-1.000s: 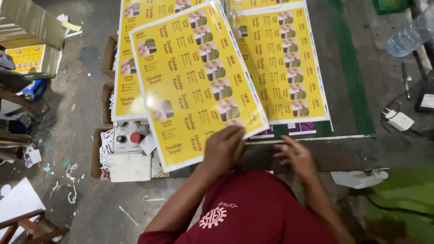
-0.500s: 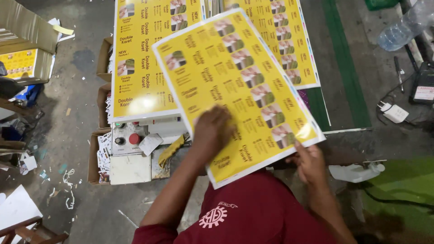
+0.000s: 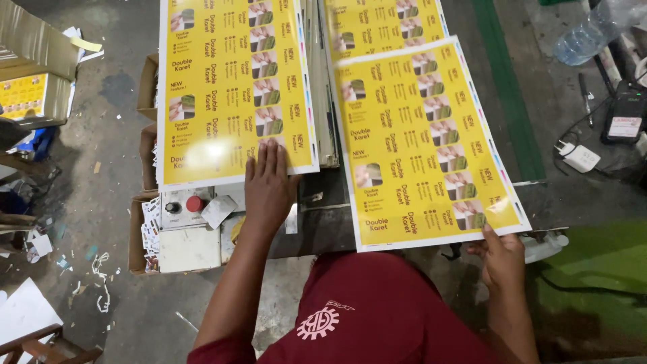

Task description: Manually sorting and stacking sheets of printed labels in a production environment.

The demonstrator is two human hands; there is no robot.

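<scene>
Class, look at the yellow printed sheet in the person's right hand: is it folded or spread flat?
Spread flat. The yellow printed sheet shows its whole printed face uncreased; the right hand holds its near corner.

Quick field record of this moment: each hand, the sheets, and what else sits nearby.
left hand: flat on the near edge of the left yellow sheet
right hand: fingers gripping the near corner of the right yellow sheet
sheets: side by side, glossy, printed
control box: red and black buttons, left of the left hand
plastic bottle: far right

Right hand (image 3: 502, 259) has carried the yellow sheet (image 3: 424, 141) rightward.
</scene>
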